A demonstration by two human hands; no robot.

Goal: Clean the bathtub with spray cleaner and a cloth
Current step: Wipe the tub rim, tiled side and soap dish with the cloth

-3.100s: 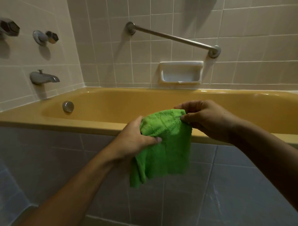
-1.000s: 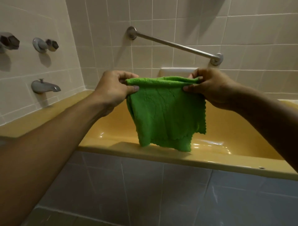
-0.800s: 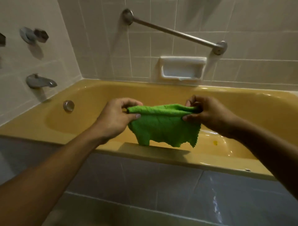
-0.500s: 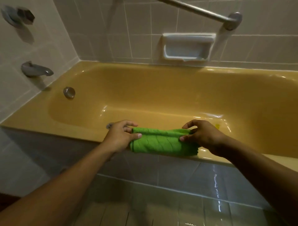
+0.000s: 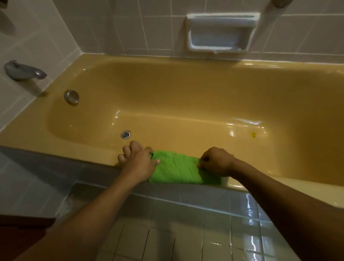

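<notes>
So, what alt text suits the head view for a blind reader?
Left hand and right hand each pinch one end of a folded green cloth on the near rim of a yellow bathtub. Spout, drain and soap dish lie beyond.

We list, on the back wall, one white ceramic soap dish (image 5: 220, 33), recessed among pale square wall tiles (image 5: 130, 28). Above it and to the right we note a metal grab bar mount (image 5: 279, 2), cut off by the top edge. On the left wall we record one grey metal tub spout (image 5: 24, 70), pointing right. Lower down we enter a grey tiled front panel (image 5: 46, 167), glossy floor tiles (image 5: 186, 232) with bright reflections at right, and a dark brown edge (image 5: 24, 221) at lower left, which we cannot identify.
</notes>
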